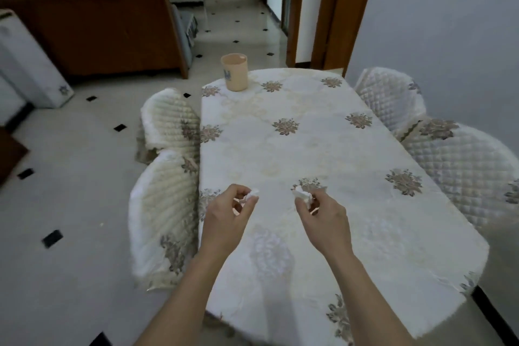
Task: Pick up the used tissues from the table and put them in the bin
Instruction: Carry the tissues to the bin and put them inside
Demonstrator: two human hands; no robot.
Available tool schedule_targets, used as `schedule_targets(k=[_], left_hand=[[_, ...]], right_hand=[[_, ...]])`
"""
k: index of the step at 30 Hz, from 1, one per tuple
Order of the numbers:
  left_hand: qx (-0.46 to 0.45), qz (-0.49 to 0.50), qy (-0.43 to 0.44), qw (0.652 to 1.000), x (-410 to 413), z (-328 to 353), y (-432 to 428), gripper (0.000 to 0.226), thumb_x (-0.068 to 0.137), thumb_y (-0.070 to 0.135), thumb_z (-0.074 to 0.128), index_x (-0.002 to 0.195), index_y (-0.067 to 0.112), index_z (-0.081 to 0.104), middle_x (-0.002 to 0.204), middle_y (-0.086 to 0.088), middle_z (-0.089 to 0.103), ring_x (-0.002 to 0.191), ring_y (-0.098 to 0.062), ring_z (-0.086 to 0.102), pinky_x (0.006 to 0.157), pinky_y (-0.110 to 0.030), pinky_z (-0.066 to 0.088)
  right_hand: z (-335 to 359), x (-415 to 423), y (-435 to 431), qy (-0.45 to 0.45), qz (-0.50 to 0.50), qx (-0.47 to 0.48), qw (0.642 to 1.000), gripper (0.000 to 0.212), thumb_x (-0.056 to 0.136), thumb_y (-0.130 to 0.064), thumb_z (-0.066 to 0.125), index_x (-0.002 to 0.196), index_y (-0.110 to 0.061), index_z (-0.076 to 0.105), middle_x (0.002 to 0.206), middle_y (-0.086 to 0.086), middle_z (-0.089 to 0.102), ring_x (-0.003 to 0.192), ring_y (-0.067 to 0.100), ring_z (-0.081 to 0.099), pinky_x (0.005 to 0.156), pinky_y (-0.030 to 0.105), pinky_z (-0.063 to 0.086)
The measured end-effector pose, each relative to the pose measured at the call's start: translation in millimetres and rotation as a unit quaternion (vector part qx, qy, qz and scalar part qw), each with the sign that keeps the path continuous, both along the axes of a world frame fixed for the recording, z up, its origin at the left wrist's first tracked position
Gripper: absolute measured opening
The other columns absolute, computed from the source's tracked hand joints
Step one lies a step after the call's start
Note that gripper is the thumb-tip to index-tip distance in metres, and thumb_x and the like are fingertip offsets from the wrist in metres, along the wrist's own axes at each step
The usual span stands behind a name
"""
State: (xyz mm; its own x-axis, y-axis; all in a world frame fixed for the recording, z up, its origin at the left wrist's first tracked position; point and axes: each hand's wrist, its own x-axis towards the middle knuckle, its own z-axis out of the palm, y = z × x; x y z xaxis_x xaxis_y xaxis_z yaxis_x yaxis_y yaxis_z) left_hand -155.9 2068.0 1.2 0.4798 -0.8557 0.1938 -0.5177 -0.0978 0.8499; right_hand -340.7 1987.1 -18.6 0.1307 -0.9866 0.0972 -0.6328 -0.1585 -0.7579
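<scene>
Both tissues are grabbed, left hand [227, 212] pinching one tissue [250, 195], right hand [317, 212] pinching the other tissue [302, 194], so next they go to that bin [234, 72] across the table [351, 177].

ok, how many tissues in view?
2. One tissue pinched in the left hand, another tissue in the right hand, both over the near table. More could be hidden in the palms.

A crumpled tissue [252, 194] in left hand [229, 212], another tissue [302, 194] in right hand [323, 215].
</scene>
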Motion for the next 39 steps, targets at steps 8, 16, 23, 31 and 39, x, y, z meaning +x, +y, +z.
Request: schedule_targets(k=[8, 16, 23, 31, 39], left_hand=[[0.007, 0.184, -0.011, 0.983, 90, -2, 103, 0.007, 0.088, 0.029, 0.071, 0.091, 0.030, 0.066, 0.070, 0.020, 0.062, 0.066, 0.001, 0.059, 0.063, -0.028, 0.052], [0.012, 0.306, -0.003, 0.952, 175, -9, 181, 0.009, 0.089, 0.032, 0.069, 0.094, 0.025, 0.066, 0.078, 0.015, 0.065, 0.073, 0.001, 0.059, 0.061, -0.014, 0.047], [0.003, 0.317, 0.015, 0.948, 287, -27, 213, 0.012, 0.090, 0.035, 0.068, 0.092, 0.022, 0.067, 0.080, 0.015, 0.067, 0.073, -0.003, 0.061, 0.064, -0.024, 0.050], [0.008, 0.304, 0.012, 0.952, 450, -22, 242, 0.014, 0.091, 0.037, 0.067, 0.089, 0.024, 0.067, 0.080, 0.013, 0.067, 0.074, -0.006, 0.061, 0.065, -0.027, 0.051], [0.004, 0.300, 0.026, 0.954, 554, -19, 238, 0.014, 0.091, 0.037, 0.067, 0.090, 0.023, 0.067, 0.084, 0.014, 0.068, 0.074, -0.005, 0.061, 0.063, -0.023, 0.048]], right_hand=[[-6, 125, 42, -0.003, 0.182, 0.010, 0.983, 0.017, 0.087, -0.044, 0.058, 0.082, -0.028, 0.059, 0.073, -0.008, 0.063, 0.072, 0.017, 0.061, 0.064, 0.039, 0.052], [-3, 243, 91, 0.020, 0.303, -0.010, 0.953, 0.026, 0.087, -0.045, 0.057, 0.077, -0.020, 0.058, 0.068, -0.005, 0.060, 0.067, 0.013, 0.056, 0.061, 0.036, 0.049], [-10, 360, 114, 0.024, 0.328, 0.000, 0.944, 0.026, 0.088, -0.045, 0.056, 0.080, -0.020, 0.059, 0.068, -0.004, 0.062, 0.066, 0.013, 0.059, 0.063, 0.036, 0.051], [-4, 524, 147, 0.040, 0.310, 0.026, 0.949, 0.028, 0.089, -0.041, 0.057, 0.075, -0.017, 0.056, 0.066, -0.002, 0.061, 0.065, 0.017, 0.057, 0.062, 0.034, 0.045], [-10, 614, 148, 0.035, 0.286, 0.036, 0.957, 0.029, 0.089, -0.038, 0.058, 0.068, -0.018, 0.052, 0.057, -0.002, 0.055, 0.060, 0.013, 0.054, 0.060, 0.035, 0.045]])
